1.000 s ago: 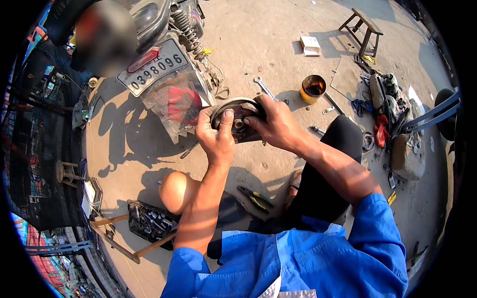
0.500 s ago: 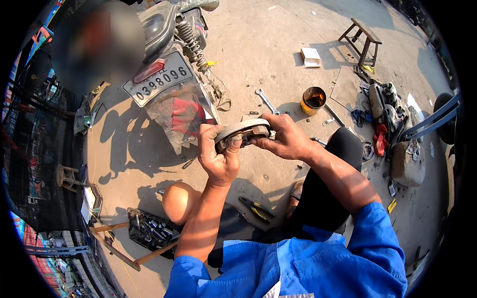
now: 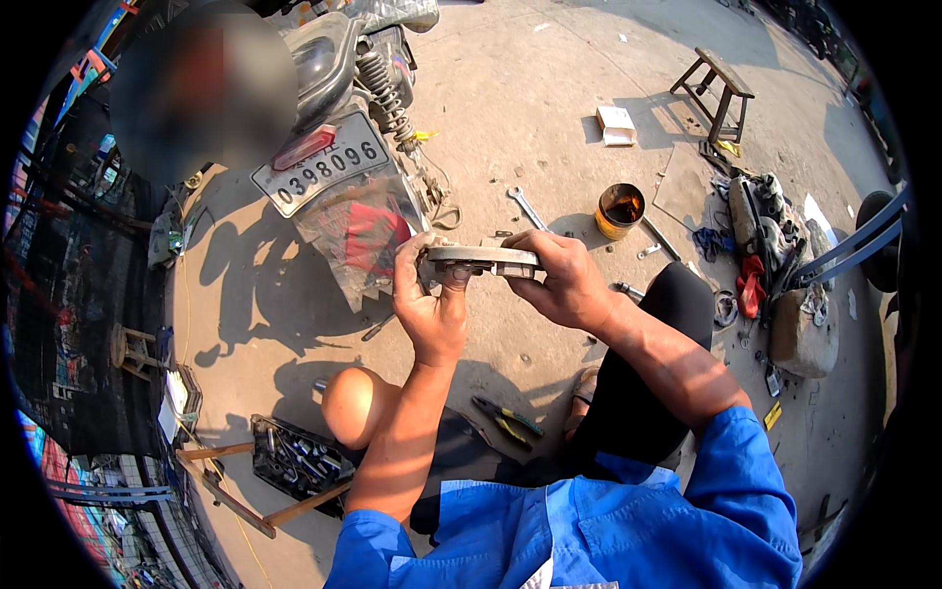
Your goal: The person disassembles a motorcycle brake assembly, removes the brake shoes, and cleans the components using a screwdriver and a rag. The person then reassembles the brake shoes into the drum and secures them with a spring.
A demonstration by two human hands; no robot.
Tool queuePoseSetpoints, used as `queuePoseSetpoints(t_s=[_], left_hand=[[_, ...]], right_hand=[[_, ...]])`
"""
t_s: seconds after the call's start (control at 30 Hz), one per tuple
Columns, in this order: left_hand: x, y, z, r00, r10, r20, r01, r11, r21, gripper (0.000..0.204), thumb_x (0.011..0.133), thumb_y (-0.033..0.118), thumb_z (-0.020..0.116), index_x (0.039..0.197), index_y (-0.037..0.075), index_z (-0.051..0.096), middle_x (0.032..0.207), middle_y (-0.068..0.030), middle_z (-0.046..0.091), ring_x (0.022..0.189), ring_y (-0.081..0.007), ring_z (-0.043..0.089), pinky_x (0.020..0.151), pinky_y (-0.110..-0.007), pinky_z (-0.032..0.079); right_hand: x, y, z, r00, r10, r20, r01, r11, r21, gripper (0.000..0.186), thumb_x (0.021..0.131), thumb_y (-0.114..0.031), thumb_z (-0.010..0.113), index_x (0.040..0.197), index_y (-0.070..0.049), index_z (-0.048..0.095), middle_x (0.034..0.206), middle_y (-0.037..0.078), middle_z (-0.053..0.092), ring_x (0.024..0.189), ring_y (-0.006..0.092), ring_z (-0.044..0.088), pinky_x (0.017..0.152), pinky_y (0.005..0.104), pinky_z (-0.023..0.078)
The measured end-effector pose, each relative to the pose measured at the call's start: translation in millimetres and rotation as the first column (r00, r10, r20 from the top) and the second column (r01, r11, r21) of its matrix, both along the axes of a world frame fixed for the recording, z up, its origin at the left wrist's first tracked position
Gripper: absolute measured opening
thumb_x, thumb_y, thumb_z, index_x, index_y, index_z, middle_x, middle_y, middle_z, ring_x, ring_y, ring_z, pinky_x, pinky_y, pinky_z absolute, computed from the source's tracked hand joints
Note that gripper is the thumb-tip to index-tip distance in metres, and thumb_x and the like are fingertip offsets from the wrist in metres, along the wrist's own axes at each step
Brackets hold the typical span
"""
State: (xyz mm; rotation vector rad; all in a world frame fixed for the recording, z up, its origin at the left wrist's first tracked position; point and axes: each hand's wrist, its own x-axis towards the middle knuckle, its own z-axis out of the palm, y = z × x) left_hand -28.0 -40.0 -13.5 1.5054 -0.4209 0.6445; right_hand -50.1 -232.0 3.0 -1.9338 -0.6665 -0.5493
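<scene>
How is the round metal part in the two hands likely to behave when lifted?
The round metal part is probably stiff: it shows no sag between the left hand and right hand. It may be heavy for its size, as its rim looks thick and metallic. Its dull surface suggests little slipperiness.

Wooden stool — upright, white box

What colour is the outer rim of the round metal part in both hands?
Dull greyish-beige outer rim, showing best in the head view.
</scene>
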Motion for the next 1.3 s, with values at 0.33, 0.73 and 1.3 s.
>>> queuePoseSetpoints(t_s=[0.33,0.73,1.3], left_hand=[[-5,2,1,0.778,-0.450,-0.437,0.341,0.888,-0.307,0.022,0.105,0.023,0.061,0.102,0.001,0.063,0.076,-0.0016,0.057,0.060,-0.0100,0.051,0.055,-0.032,0.052],[-7,25,28,0.431,-0.731,-0.528,0.393,0.679,-0.620,0.035,0.097,0.031,0.068,0.103,-0.003,0.066,0.080,-0.0095,0.066,0.063,-0.0173,0.065,0.062,-0.039,0.063],[-5,25,12,0.538,-0.539,-0.648,0.319,0.842,-0.436,0.025,0.095,0.016,0.061,0.110,-0.003,0.065,0.095,-0.0117,0.071,0.078,-0.0210,0.071,0.073,-0.036,0.062]], right_hand=[[2,1,-1,0.947,-0.211,0.244,0.260,0.946,-0.192,0.030,0.072,0.001,0.075,0.097,0.001,0.059,0.103,0.016,0.065,0.092,0.0353,0.066,0.078,0.0418,0.056],[7,2,-2,0.886,-0.232,0.401,0.371,0.874,-0.314,0.024,0.071,0.004,0.069,0.093,-0.002,0.062,0.111,0.013,0.067,0.108,0.0309,0.066,0.111,0.0597,0.039],[13,1,-11,0.883,-0.252,0.395,0.413,0.817,-0.403,0.046,0.070,-0.010,0.083,0.111,-0.007,0.062,0.122,0.011,0.062,0.122,0.0303,0.057,0.114,0.0592,0.035]])
